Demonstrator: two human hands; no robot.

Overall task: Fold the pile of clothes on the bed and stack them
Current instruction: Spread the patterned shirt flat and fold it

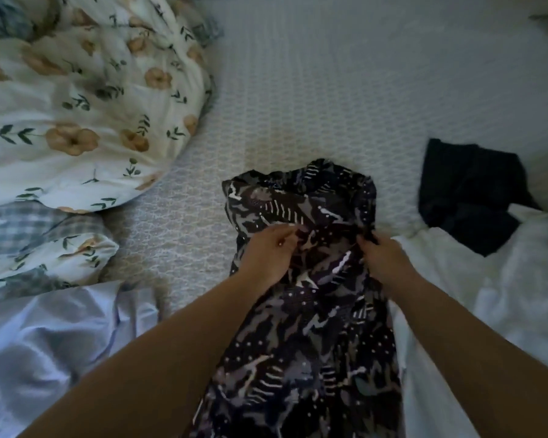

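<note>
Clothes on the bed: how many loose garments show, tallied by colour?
Dark patterned: 1, the patterned garment, pinched by the left hand and right hand
Plain dark: 1, the dark garment
White: 1, the white garment
Pale lilac: 1, the lilac garment
Total: 4

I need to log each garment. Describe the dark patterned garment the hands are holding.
The patterned garment is dark thin-looking cloth printed with grey, white and dotted shapes. It lies lengthwise on the bed, its far end bunched. The left hand and right hand pinch it near the middle. White cloth lies against its right edge.
</note>
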